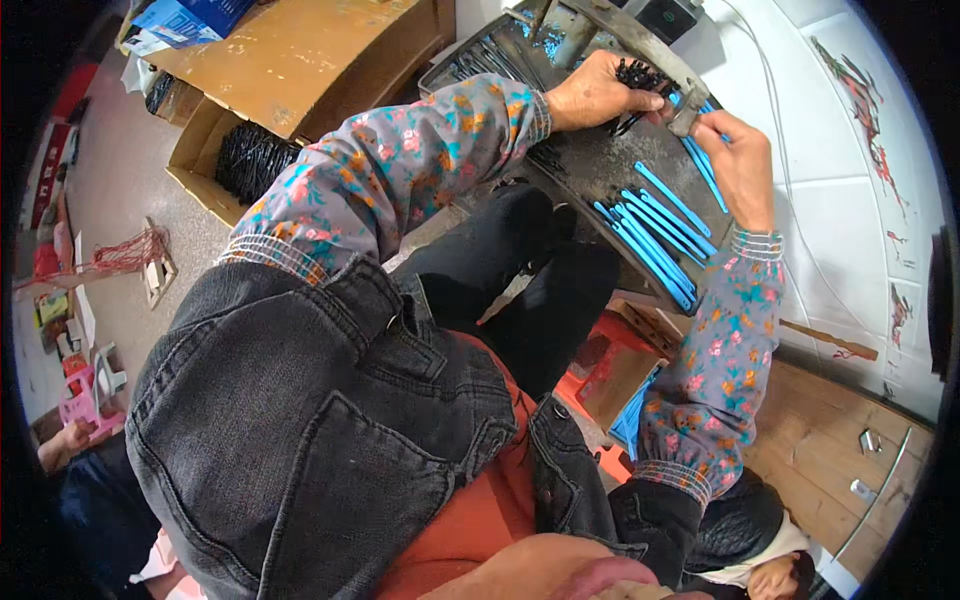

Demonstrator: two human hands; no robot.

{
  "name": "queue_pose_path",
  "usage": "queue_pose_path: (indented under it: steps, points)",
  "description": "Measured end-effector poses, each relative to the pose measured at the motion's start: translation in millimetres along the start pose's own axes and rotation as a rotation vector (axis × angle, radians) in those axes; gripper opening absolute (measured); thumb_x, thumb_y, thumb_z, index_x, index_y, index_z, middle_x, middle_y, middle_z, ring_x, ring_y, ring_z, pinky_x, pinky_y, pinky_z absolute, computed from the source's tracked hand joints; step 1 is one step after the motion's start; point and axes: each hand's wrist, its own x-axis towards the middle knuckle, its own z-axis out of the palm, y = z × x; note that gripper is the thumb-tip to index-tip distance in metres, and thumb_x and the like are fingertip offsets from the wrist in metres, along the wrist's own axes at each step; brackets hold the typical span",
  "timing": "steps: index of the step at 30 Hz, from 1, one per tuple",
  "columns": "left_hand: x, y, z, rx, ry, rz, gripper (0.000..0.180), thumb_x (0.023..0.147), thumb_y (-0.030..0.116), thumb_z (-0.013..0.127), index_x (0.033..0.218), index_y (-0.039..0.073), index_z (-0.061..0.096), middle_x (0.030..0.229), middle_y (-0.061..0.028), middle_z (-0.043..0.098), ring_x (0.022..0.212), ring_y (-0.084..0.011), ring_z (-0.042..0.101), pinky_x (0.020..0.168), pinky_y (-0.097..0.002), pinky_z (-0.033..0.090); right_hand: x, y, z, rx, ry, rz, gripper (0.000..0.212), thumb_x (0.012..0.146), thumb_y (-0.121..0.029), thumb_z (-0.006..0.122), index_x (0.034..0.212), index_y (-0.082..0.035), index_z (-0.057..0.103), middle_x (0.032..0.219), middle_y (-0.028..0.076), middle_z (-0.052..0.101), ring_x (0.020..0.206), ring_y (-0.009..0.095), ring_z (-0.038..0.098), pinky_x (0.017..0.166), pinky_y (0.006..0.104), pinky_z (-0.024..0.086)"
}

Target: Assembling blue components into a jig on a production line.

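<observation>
My left hand (598, 93) is closed around a bunch of thin black pieces with knobbed ends (640, 76), above the dark metal worktable (580, 165). Its thumb points toward a worn metal part of the bench device (684, 118). Close by, my right hand (738, 165) has thumb and fingers pinched at that metal part; what lies between the fingertips is hidden. Several flat blue strips with holed ends (650, 240) rest on the worktable nearer to me. More blue strips (703, 165) lie partly under my right hand.
An open cardboard box of black pieces (250, 165) stands left, beside a brown cabinet (290, 60). Blue strips (632, 410) fill a box below the worktable. White tiled wall (840, 230) borders the right side. Other people are at lower left (100, 490) and lower right (745, 530).
</observation>
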Motion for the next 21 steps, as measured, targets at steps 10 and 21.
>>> queue_pose_path:
  steps: [10,21]
  points:
    - [-2.5,-5.1,3.6,-0.157,-0.016,-0.088,0.017,0.085,0.011,0.06,0.097,-0.001,0.062,0.085,-0.0085,0.067,0.077,-0.012,0.063,0.066,-0.0253,0.051,-49.3,47.8,25.4,-0.142,-0.023,-0.037,0.015,0.075,-0.011,0.064,0.082,0.002,0.065,0.077,0.014,0.061,0.07,0.027,0.058,0.067,0.0332,0.046]
    - [-5.4,-6.9,-2.0,-0.155,-0.141,-0.085,0.021,0.087,0.009,0.056,0.103,-0.004,0.058,0.091,-0.0102,0.065,0.081,-0.0158,0.063,0.078,-0.0285,0.051,-50.0,23.5,44.5,-0.379,-0.086,-0.227,0.018,0.071,-0.003,0.062,0.089,-0.002,0.063,0.079,0.012,0.054,0.079,0.031,0.053,0.07,0.0402,0.045]
